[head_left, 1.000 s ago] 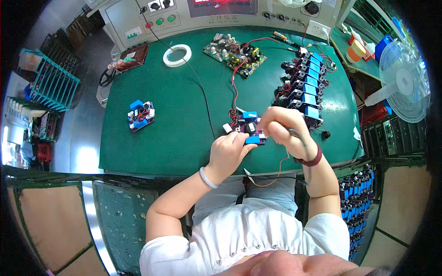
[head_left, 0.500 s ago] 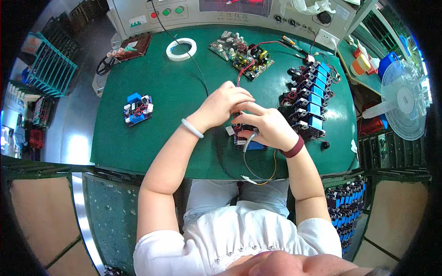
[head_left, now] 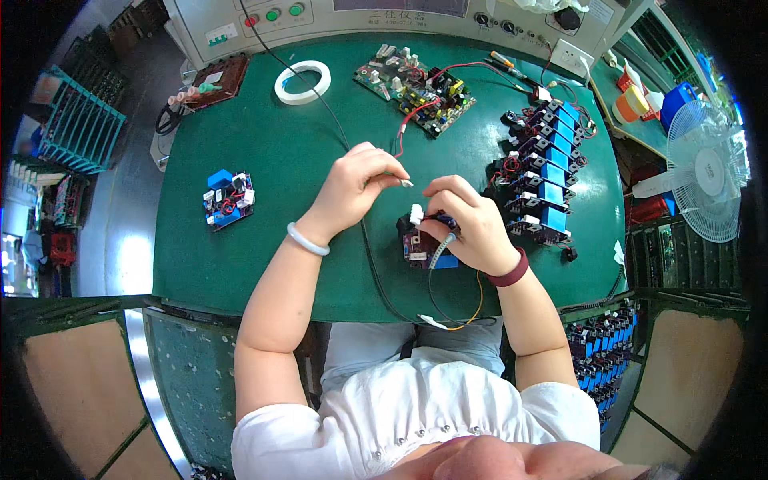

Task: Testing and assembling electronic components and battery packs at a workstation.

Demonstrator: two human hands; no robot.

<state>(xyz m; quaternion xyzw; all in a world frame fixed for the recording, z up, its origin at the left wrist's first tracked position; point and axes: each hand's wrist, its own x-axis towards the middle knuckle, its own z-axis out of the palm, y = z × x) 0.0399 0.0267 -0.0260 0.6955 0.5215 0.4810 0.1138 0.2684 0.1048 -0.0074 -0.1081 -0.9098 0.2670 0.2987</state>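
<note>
My left hand (head_left: 362,178) pinches a small white connector (head_left: 406,183) between thumb and fingertips, above the green mat. Below and right of it, my right hand (head_left: 474,228) is closed on the upper right part of a small circuit board (head_left: 418,254) with a blue component at its lower edge. A white plug-like block (head_left: 416,214) stands at the board's upper edge by my right fingertips. A grey sleeved cable (head_left: 440,252) runs from beside my right thumb toward the mat's front edge. My right fingers hide part of the board.
A larger circuit board (head_left: 416,90) with red wires lies at the back. Several blue-topped modules (head_left: 552,172) form a row at right. A white tape ring (head_left: 302,83), a small board (head_left: 228,198) and a black cable (head_left: 340,124) are to the left. A fan (head_left: 704,172) stands far right.
My hands have drawn apart. The left has moved left, with a small white connector now visible in its fingers; the right has shifted slightly right and down, uncovering more of the board and the white block.
</note>
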